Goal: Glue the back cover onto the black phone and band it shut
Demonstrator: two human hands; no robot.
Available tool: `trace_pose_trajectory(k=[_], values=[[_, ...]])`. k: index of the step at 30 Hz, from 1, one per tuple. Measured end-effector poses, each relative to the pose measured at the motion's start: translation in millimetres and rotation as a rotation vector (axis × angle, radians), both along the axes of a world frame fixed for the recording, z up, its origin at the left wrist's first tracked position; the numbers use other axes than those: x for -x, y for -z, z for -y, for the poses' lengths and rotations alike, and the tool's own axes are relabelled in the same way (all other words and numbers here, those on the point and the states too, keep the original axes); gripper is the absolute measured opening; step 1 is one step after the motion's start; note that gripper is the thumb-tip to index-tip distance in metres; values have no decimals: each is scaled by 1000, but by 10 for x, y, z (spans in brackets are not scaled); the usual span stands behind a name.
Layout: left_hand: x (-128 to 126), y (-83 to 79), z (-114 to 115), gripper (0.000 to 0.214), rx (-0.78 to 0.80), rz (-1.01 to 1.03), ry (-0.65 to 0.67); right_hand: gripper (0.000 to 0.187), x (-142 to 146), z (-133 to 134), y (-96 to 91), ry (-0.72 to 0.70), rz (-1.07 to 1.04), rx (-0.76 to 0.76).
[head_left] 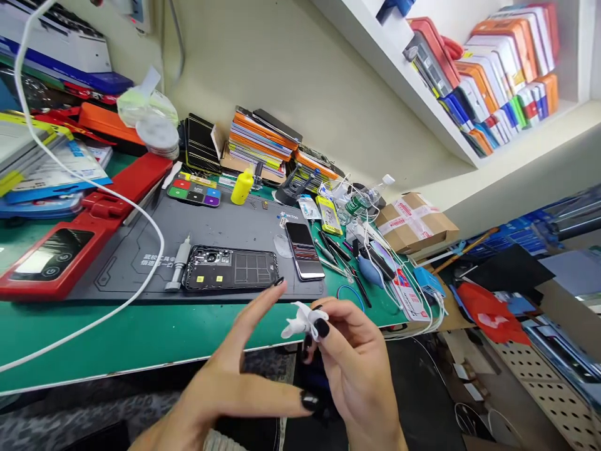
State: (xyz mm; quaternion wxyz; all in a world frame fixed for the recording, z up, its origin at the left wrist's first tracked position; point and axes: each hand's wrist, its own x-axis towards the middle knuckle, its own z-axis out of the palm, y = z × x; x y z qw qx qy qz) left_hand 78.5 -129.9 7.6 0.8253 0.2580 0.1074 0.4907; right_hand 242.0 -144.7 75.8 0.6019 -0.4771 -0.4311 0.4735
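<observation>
Fingers of the right hand (359, 357) pinch together on a small, crumpled white wipe (300, 321), thumb pressed against it and the loose folds sticking out toward the left hand. The left hand (230, 379) has hold of nothing: its thumb and index finger stand wide apart in an open C, just beside the wipe. Both hands and the wipe are at the near side of a flat dark-grey printed mat (244, 225), which lies on a green worktop (94, 332).

At the mat's near edge lies an opened black phone body (253, 268) with its insides showing, and just beside that, toward the mat's left end, a grey syringe-like tube (178, 266) with a pale tip. Near the mat's right end rests a slim phone with a dark, glossy screen (305, 250). On the mat's far part stand a small yellow plastic bottle (242, 186) and, farther left, a flat tray of coloured squares (193, 191).

Left of the mat is a long red device with a black display (94, 241); a white cable (162, 241) curves across that end. Right of the mat are a blue rubber bulb (370, 271) and, farther out, a taped brown cardboard box (416, 219). Beyond the mat's far edge rises a stack of orange and white boxes (263, 144).
</observation>
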Motion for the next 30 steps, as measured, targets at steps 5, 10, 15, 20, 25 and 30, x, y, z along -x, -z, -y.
trace_pose_trajectory(k=[5,10,15,20,25,30], values=[[79,173,-30,43,-253,-354,-218,10,-108,2,-37,-31,11,-36],[124,35,22,36,-672,-557,-353,10,-198,29,-70,32,33,-58],[95,-24,69,49,-735,-628,-385,11,-184,68,-89,81,44,-81],[69,19,79,50,-488,-552,-242,9,-190,99,-152,106,26,-82],[65,-87,49,90,202,522,337,19,-287,89,-156,217,-101,-27],[71,-130,36,95,309,750,451,16,-276,71,-122,189,-59,-49]])
